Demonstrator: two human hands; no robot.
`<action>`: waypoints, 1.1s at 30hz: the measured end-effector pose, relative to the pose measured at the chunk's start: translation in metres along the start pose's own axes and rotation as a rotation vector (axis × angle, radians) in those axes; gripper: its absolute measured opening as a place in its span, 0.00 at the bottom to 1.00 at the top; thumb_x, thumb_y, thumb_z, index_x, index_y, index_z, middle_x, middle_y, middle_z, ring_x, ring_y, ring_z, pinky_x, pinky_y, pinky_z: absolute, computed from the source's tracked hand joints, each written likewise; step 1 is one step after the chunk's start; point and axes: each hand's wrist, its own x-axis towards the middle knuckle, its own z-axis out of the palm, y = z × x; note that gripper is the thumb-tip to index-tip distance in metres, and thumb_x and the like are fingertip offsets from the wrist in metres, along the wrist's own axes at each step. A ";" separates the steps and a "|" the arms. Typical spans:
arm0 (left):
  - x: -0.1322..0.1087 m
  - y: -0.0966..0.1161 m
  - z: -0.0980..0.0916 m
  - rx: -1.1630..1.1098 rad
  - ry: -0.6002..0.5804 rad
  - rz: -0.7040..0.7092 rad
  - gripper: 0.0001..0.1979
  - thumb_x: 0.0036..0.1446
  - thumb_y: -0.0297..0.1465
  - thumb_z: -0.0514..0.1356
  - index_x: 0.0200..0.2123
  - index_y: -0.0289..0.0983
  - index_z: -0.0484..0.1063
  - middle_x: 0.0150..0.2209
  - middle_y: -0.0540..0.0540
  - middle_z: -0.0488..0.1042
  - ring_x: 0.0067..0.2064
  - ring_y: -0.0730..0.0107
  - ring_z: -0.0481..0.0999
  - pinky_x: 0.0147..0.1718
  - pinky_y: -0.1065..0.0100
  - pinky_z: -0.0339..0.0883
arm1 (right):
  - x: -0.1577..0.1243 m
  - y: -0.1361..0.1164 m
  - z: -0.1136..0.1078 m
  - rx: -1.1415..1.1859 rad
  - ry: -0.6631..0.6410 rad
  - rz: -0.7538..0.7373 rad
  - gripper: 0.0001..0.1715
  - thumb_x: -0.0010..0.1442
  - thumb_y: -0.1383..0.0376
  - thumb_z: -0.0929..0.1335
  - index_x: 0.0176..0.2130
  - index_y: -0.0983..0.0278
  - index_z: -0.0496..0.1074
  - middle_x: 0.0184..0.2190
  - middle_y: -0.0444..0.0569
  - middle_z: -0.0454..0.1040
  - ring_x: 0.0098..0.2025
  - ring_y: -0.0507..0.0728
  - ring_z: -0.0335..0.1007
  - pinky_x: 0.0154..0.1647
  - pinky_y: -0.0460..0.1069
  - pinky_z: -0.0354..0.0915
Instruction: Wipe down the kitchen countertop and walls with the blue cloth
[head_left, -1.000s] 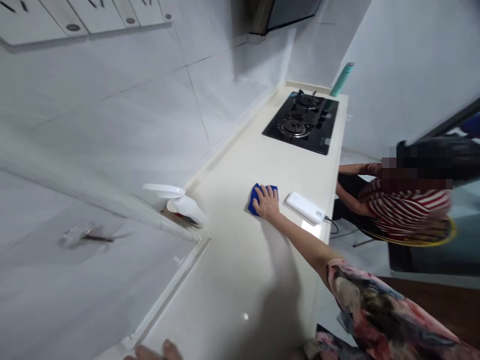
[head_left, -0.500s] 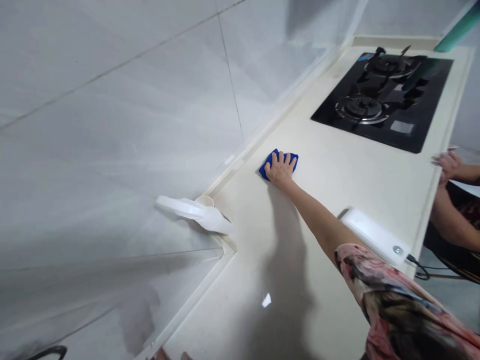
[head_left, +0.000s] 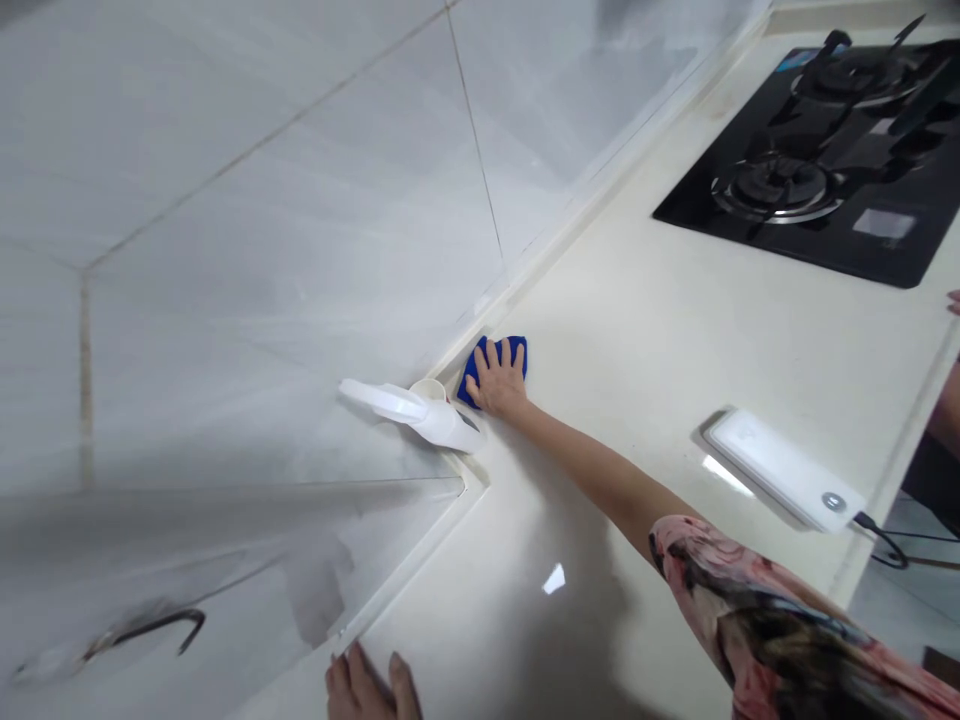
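Note:
My right hand [head_left: 501, 386] presses a blue cloth [head_left: 472, 385] flat on the pale countertop [head_left: 600, 340], close to the wall's bottom edge. Its fingers are spread over the cloth, and the arm reaches in from the lower right. Just left of the cloth stands a white plastic object [head_left: 442, 425] with a long curved end, and a round cup-like piece [head_left: 429, 390] shows behind it; I cannot make out its kind. At the bottom edge, my left hand [head_left: 371, 690] rests on the counter by the wall, fingers apart and holding nothing, partly out of view.
A black gas hob [head_left: 825, 160] is set into the counter at the upper right. A white oblong device [head_left: 780, 470] with a black cord lies near the front edge. Another person's fingers [head_left: 954, 302] show at the right. A metal hook [head_left: 157, 630] hangs on the wall.
My right hand has slid the blue cloth leftward and nearer to me, up to the white plastic object. More of my left hand shows. The view has shifted, and less of the other person is visible.

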 end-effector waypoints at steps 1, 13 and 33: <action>0.000 0.003 -0.002 0.000 -0.014 -0.012 0.38 0.65 0.45 0.54 0.72 0.30 0.57 0.71 0.24 0.58 0.73 0.35 0.56 0.67 0.35 0.57 | -0.004 0.001 -0.001 0.005 -0.001 -0.046 0.41 0.70 0.50 0.56 0.72 0.70 0.58 0.74 0.63 0.53 0.74 0.79 0.41 0.72 0.77 0.34; 0.006 0.029 -0.020 0.024 -0.109 -0.116 0.36 0.68 0.45 0.49 0.70 0.26 0.59 0.70 0.22 0.58 0.74 0.38 0.53 0.69 0.38 0.55 | -0.030 0.045 -0.035 0.122 -0.259 -0.528 0.33 0.67 0.58 0.62 0.68 0.57 0.66 0.73 0.47 0.59 0.75 0.67 0.43 0.75 0.66 0.31; -0.001 0.047 -0.018 -0.096 -0.110 -0.247 0.37 0.69 0.43 0.44 0.70 0.20 0.58 0.72 0.19 0.53 0.76 0.38 0.45 0.71 0.38 0.43 | -0.299 -0.033 -0.041 -0.002 -0.238 -0.358 0.37 0.70 0.53 0.59 0.72 0.60 0.59 0.76 0.53 0.50 0.76 0.72 0.39 0.75 0.71 0.34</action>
